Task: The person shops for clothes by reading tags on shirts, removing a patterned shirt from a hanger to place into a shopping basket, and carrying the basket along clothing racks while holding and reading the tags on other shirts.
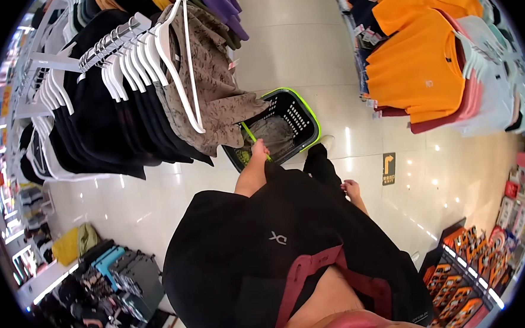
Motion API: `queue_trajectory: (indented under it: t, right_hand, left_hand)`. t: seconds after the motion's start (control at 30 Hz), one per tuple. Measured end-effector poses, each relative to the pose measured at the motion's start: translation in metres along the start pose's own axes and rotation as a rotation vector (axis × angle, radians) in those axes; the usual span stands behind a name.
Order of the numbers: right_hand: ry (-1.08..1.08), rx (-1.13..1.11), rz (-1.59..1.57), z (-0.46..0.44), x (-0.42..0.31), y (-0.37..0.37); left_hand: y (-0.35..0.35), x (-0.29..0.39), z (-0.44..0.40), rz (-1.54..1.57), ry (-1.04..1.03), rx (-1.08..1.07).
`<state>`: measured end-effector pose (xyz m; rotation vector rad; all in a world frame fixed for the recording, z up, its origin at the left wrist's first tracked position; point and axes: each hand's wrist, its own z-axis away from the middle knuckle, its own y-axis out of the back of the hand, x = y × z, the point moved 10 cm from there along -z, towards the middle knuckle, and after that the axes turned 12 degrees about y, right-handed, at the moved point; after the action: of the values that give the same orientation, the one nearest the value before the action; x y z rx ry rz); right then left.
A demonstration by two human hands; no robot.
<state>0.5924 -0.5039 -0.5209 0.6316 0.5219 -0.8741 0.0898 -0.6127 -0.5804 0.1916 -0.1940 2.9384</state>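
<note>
My left hand (260,148) is closed round the green handle of a black shopping basket (307,117) with a bright green rim. Something greyish and crumpled (271,134) lies inside the basket. Beside it, a brown patterned garment (201,78) hangs from the rack, its lower part reaching over the basket's edge. A bare white hanger (195,99) is at the rack's end. My right hand (351,189) hangs by my side, touching no object that I can make out; its fingers look curled, but their exact pose is too small to tell.
Black garments (106,119) hang on the left rack. Orange shirts (418,67) hang on another rack at the upper right. Suitcases (132,278) stand at the lower left, and a shelf of orange packages (459,284) at the lower right. An exit sign (388,168) marks the tiled floor.
</note>
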Motion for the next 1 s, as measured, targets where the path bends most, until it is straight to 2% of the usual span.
queue_trajectory:
  t: [0.1, 0.2, 0.3, 0.4, 0.47, 0.5, 0.6, 0.7, 0.73, 0.8, 0.87, 1.0]
  right_hand:
    - [-0.055, -0.097, 0.129, -0.041, -0.036, 0.065]
    - [0.105, -0.055, 0.111, -0.091, -0.081, 0.134]
    - [0.083, -0.015, 0.021, -0.124, -0.107, 0.179]
    - [0.061, -0.138, 0.137, -0.146, -0.109, 0.208]
    - [0.077, -0.141, 0.106, -0.168, -0.108, 0.214]
    - [0.072, -0.118, 0.086, -0.171, -0.111, 0.22]
    - [0.05, -0.077, 0.059, -0.172, -0.101, 0.229]
    - [0.056, -0.146, 0.039, -0.177, -0.076, 0.214]
    - [0.034, -0.163, 0.052, -0.174, -0.07, 0.209]
    - [0.057, -0.223, 0.175, -0.171, -0.06, 0.202]
    - [0.238, -0.328, 0.457, -0.185, -0.046, 0.196]
    - [0.131, -0.344, 0.358, -0.181, -0.062, 0.213]
  left_hand:
    - [-0.043, -0.022, 0.016, 0.054, -0.024, 0.07]
    - [-0.076, -0.041, 0.019, 0.095, -0.039, 0.099]
    - [-0.107, -0.051, 0.025, 0.135, -0.091, 0.084]
    - [-0.132, -0.08, 0.046, 0.208, -0.141, 0.067]
    - [-0.154, -0.091, 0.053, 0.211, -0.099, 0.057]
    - [-0.16, -0.1, 0.053, 0.273, -0.014, 0.065]
    - [-0.18, -0.113, 0.056, 0.295, 0.022, -0.005]
    - [-0.194, -0.117, 0.054, 0.31, 0.016, -0.047]
    - [-0.198, -0.117, 0.044, 0.317, 0.028, -0.093]
    - [-0.205, -0.112, 0.038, 0.231, -0.013, -0.048]
    - [-0.223, -0.111, 0.041, 0.198, -0.014, -0.052]
    - [-0.267, -0.109, 0.042, 0.147, -0.011, -0.102]
